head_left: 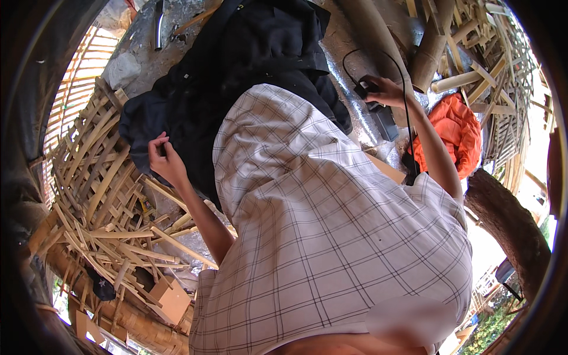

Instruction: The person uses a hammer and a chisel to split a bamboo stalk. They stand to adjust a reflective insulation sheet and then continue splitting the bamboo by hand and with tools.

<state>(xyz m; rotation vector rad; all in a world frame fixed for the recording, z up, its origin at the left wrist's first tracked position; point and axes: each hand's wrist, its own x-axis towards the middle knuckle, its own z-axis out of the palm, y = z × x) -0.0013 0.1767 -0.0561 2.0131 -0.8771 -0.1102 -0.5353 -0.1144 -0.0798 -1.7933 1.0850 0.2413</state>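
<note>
My left hand (168,161) is beside the dark trousers (157,121) over my bent leg, its fingers curled in and nothing visible in them. Farther right, my right hand (387,93) grips a small black device (367,87) with its fingertips. A thin black cable (397,59) arches above that hand and runs down past the wrist. Just below the fingers is a dark grey box-shaped block (383,122), partly hidden by the hand; whether it joins the held device I cannot tell.
Split bamboo strips (112,177) lie heaped at the left, with more bamboo pieces (491,83) at the upper right. An orange cloth (452,136) is beside my right forearm. Thick bamboo poles (435,47) and a metal tube (159,26) are farther ahead. A brown log (509,225) stands at the right.
</note>
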